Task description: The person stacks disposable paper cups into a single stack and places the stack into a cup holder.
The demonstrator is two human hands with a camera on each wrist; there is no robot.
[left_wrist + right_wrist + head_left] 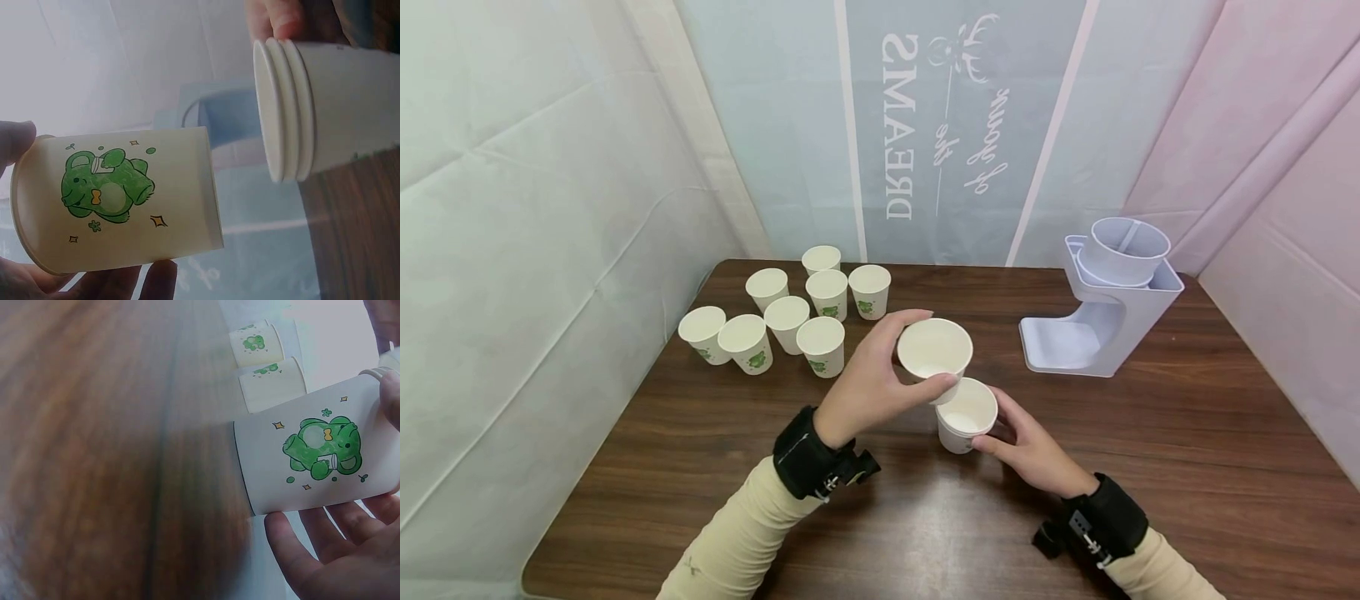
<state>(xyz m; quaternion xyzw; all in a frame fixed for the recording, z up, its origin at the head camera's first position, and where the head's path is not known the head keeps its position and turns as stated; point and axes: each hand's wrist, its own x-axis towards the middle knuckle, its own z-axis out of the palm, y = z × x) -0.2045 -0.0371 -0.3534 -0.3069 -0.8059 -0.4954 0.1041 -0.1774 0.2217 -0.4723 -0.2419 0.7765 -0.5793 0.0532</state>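
Table (662, 467) of dark wood beneath cup stack (957, 438); pale lettered backdrop (955, 192) beyond

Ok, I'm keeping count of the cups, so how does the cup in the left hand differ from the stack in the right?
The left cup is single, while the cup stack shows at least three nested together.
The left cup is raised higher; the cup stack sits lower.
The left hand grips the left cup, the right hand the cup stack.
Both are white with green cartoon prints.
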